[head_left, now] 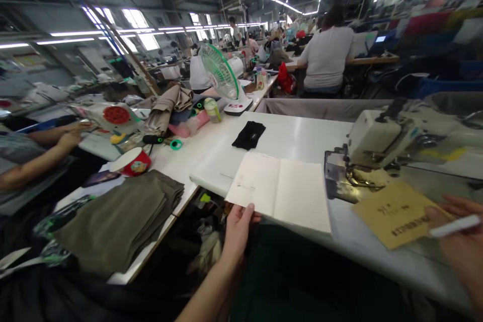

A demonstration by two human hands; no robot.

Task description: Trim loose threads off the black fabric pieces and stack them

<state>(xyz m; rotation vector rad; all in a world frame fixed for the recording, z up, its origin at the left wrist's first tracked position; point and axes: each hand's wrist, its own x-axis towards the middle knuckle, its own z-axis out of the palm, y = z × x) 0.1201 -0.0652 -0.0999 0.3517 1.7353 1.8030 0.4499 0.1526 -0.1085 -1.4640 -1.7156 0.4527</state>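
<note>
An open notebook (300, 193) with pale pages and a little writing on the left page lies at the table's front edge. My left hand (239, 226) pinches its lower left corner, thumb on top. At the right, my right hand (458, 251) grips a brown paper card (392, 214) with handwriting and printed characters on it. A white pen (456, 225) is also in that hand, pointing across the card's edge. The card is beside the metal plate of a sewing machine (372, 136). Beyond the notebook rests a small folded black cloth (249, 135).
Left of me, folded olive fabric (121, 216) and a red paper bowl (136, 162) sit on the neighbouring table. Behind them stand a jar (212, 110) and a green fan (221, 73). A co-worker's hands (70, 133) are at another sewing machine (109, 113).
</note>
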